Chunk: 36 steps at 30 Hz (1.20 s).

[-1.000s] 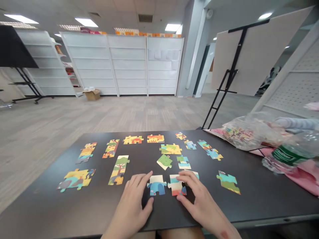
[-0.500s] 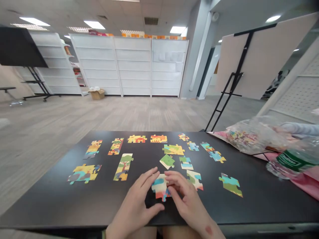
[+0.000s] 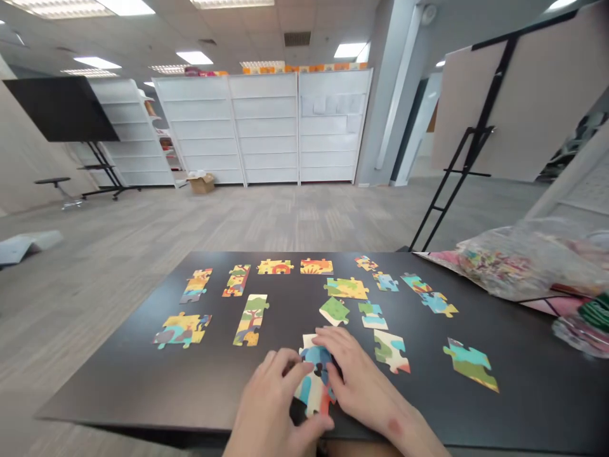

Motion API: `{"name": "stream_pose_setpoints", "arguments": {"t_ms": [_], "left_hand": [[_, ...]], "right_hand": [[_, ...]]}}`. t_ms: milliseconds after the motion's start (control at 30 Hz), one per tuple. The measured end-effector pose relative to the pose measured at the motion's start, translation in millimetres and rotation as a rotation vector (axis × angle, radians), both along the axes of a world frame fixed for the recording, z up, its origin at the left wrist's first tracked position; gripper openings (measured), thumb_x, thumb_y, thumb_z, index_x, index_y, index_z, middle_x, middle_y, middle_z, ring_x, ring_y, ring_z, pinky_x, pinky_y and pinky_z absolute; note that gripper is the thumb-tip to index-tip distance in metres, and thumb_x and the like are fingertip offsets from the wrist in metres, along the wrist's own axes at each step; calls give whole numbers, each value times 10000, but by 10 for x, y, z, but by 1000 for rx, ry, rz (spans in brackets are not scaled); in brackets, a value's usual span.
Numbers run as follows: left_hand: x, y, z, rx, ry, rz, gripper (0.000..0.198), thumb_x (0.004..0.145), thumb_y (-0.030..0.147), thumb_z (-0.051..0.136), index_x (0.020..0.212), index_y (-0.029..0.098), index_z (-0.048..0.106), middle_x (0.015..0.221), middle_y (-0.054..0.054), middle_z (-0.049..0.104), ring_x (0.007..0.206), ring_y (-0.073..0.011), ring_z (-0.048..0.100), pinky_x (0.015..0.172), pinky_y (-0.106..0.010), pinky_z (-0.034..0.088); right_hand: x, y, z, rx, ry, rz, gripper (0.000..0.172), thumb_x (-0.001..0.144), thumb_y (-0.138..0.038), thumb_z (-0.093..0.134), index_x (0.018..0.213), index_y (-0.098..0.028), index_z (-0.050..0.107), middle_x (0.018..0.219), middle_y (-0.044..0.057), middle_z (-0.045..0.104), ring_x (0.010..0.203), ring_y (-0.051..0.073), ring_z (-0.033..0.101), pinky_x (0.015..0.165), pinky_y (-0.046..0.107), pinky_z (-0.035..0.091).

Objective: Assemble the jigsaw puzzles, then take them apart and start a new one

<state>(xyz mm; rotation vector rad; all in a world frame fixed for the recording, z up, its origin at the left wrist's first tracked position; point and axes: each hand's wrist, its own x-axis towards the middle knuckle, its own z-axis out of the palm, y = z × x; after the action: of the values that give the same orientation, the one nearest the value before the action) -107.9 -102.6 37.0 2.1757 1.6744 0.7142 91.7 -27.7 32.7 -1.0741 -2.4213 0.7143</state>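
Observation:
Between my hands near the table's front edge lie joined-looking jigsaw puzzle pieces [image 3: 313, 388], cream and light blue with red at the lower right and a dark blue animal part at the top. My left hand [image 3: 276, 400] curls round their left side, fingertips on the upper left and thumb at the bottom edge. My right hand [image 3: 354, 374] has its fingers bent over the upper right, thumb against the blue part. Whether the seam is fully closed is hidden by my fingers. Just right of my right hand rests a cream and green puzzle piece [image 3: 392, 350].
Several puzzle pieces and joined strips are spread on the black table [image 3: 190, 393], among them a tree strip [image 3: 251, 320], a green piece [image 3: 334, 311] and a green-blue piece [image 3: 471, 365]. Clear plastic bags [image 3: 509, 260] and a green-labelled bottle [image 3: 585, 324] lie at the right.
The pieces between my hands have turned, with red now lower right and the blue animal part at the top. My left fingers have curled in onto them. The view has swung left.

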Motion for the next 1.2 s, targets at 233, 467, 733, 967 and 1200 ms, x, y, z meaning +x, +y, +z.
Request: {"name": "stream_pose_setpoints", "arguments": {"t_ms": [233, 467, 733, 967, 1200], "left_hand": [[88, -48, -227, 47, 39, 65, 328, 853, 225, 684, 1162, 336, 694, 1287, -92, 615, 1084, -318, 604, 855, -451, 545], [-235, 106, 59, -156, -215, -149, 425, 925, 168, 637, 1317, 313, 556, 1270, -40, 621, 1187, -230, 552, 1035, -366, 472], [-238, 111, 13, -128, -211, -187, 430, 973, 199, 586, 1377, 329, 515, 1309, -40, 600, 1214, -225, 522, 1057, -382, 458], [-264, 88, -93, -35, -164, -127, 434, 985, 206, 550, 1395, 339, 501, 1418, -37, 567, 1302, -240, 491, 1095, -429, 454], [-252, 76, -155, 79, -112, -47, 466, 965, 182, 531, 1413, 302, 485, 1421, -55, 574, 1310, -254, 501, 1080, -442, 480]], "right_hand": [[256, -25, 94, -22, 34, -82, 442, 900, -81, 452, 1292, -258, 552, 1432, 93, 488, 1350, 220, 489, 1141, 425, 420], [329, -99, 25, -4, -13, -26, 404, 960, -134, 408, 1304, -273, 571, 1503, 94, 451, 1367, 218, 501, 1139, 411, 428], [302, -116, -34, 55, -35, -63, 414, 891, -164, 518, 1288, -247, 602, 1520, 108, 475, 1378, 264, 500, 1139, 452, 431], [305, -138, 12, 45, -31, -82, 329, 877, -187, 537, 1184, -247, 638, 1501, 105, 498, 1346, 271, 533, 1104, 456, 460], [292, -139, 36, 56, -36, -72, 228, 886, -176, 521, 1061, -236, 653, 1475, 116, 512, 1342, 277, 523, 1087, 468, 459]]}}
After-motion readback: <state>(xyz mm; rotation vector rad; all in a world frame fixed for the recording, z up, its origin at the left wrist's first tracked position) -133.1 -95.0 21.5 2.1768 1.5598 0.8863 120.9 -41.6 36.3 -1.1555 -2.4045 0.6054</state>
